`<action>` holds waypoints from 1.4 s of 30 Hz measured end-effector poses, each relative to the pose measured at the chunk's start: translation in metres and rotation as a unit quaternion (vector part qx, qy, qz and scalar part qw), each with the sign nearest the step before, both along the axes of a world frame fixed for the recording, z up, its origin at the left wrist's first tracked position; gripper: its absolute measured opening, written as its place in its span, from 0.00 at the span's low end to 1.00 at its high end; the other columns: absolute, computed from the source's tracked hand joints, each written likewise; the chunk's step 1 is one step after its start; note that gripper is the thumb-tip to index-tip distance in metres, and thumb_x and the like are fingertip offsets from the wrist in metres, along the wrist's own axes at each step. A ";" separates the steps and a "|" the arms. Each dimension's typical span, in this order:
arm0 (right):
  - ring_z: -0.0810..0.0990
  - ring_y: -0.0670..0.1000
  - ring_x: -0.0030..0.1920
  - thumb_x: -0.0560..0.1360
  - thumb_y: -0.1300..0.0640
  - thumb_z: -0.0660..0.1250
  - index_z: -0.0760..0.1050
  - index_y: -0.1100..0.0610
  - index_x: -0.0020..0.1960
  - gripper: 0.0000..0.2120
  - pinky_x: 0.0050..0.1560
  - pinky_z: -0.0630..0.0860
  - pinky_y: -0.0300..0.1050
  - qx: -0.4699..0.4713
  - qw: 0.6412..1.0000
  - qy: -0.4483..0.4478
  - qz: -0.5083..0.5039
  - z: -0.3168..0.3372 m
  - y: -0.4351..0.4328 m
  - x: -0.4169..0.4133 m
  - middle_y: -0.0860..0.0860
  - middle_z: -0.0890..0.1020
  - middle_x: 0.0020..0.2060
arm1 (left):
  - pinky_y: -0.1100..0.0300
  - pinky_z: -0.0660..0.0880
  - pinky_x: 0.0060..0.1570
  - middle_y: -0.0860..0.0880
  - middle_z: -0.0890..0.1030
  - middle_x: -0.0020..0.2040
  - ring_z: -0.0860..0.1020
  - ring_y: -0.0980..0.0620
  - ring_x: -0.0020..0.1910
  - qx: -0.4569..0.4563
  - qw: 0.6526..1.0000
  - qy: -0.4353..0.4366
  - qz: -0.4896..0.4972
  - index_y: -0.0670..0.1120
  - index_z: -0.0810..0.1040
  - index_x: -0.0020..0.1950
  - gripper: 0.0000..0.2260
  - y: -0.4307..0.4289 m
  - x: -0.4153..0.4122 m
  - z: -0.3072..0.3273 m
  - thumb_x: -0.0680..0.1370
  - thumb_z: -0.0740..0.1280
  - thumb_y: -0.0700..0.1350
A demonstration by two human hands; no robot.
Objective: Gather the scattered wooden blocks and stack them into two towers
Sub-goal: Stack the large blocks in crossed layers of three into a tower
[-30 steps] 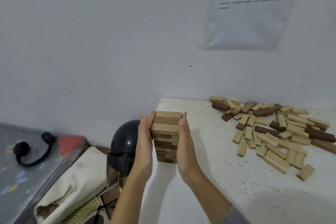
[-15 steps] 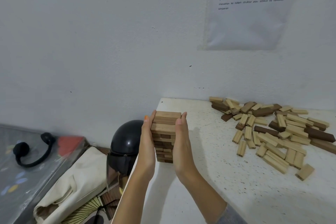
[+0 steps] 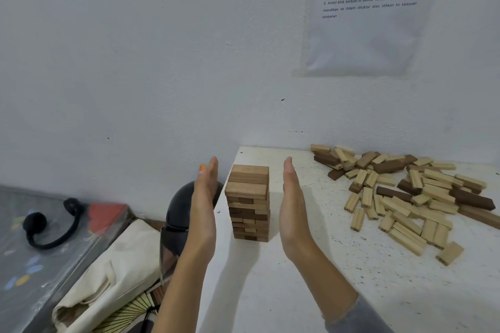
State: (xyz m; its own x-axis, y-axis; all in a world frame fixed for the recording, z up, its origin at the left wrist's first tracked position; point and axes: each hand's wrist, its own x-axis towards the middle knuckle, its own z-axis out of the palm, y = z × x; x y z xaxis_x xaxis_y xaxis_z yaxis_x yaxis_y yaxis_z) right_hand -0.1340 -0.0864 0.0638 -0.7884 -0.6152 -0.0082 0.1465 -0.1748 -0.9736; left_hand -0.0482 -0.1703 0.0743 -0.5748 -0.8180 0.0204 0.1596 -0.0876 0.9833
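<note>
One tower of wooden blocks [image 3: 249, 201], light and dark layers, stands near the left edge of the white table [image 3: 311, 278]. My left hand [image 3: 203, 208] is flat and upright a short gap to the tower's left, palm facing it. My right hand [image 3: 293, 211] mirrors it on the right side, fingers straight, also apart from the blocks. A heap of scattered wooden blocks [image 3: 411, 197], mostly pale with a few dark ones, lies at the table's back right near the wall.
Left of the table, lower down, sit a black helmet [image 3: 178, 213], a cream cloth bag [image 3: 113, 273] and a grey surface with a black curved item [image 3: 51, 224]. A printed sheet [image 3: 370, 8] hangs on the white wall.
Both hands pressed against the tower's sides before; now they have drawn outward and stand apart from it. The tower stays upright.
</note>
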 end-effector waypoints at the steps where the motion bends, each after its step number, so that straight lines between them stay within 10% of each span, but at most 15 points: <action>1: 0.55 0.36 0.71 0.80 0.40 0.47 0.52 0.43 0.77 0.26 0.65 0.52 0.35 -0.003 1.000 0.005 -0.007 0.003 0.004 -0.004 0.36 0.57 0.74 | 0.66 0.56 0.65 0.59 0.65 0.75 0.61 0.64 0.73 -0.015 1.000 0.005 0.009 0.53 0.63 0.76 0.23 -0.001 0.001 0.003 0.83 0.46 0.56; 8: 0.67 0.39 0.69 0.83 0.53 0.52 0.67 0.49 0.72 0.19 0.72 0.61 0.39 -0.040 0.996 0.060 -0.052 0.025 0.038 -0.024 0.40 0.71 0.69 | 0.81 0.65 0.57 0.61 0.74 0.68 0.69 0.69 0.66 -0.146 0.988 0.059 0.012 0.52 0.70 0.71 0.20 0.022 -0.004 0.036 0.81 0.54 0.54; 24: 0.83 0.50 0.41 0.80 0.63 0.58 0.82 0.56 0.48 0.14 0.42 0.78 0.37 0.010 0.978 0.074 -0.194 0.003 0.126 -0.100 0.53 0.85 0.40 | 0.66 0.74 0.55 0.51 0.83 0.52 0.79 0.57 0.55 -0.198 0.966 0.027 -0.165 0.47 0.80 0.57 0.11 0.099 -0.104 0.007 0.80 0.62 0.36; 42: 0.82 0.45 0.46 0.75 0.71 0.64 0.83 0.54 0.47 0.15 0.47 0.77 0.33 0.237 0.939 0.179 -0.175 -0.056 0.159 -0.201 0.50 0.84 0.45 | 0.71 0.72 0.41 0.53 0.79 0.54 0.77 0.61 0.46 -0.254 0.917 -0.148 -0.270 0.47 0.79 0.59 0.10 0.113 -0.205 -0.072 0.81 0.61 0.38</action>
State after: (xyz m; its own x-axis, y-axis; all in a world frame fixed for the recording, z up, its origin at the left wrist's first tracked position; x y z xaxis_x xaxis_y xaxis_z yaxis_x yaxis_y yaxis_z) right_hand -0.3346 0.0724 0.0083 -0.9456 -0.3130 0.0885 -0.1910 0.3143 -0.9299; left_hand -0.2533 -0.0571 0.0022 -0.9349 -0.3409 0.0987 -0.0519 0.4064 0.9122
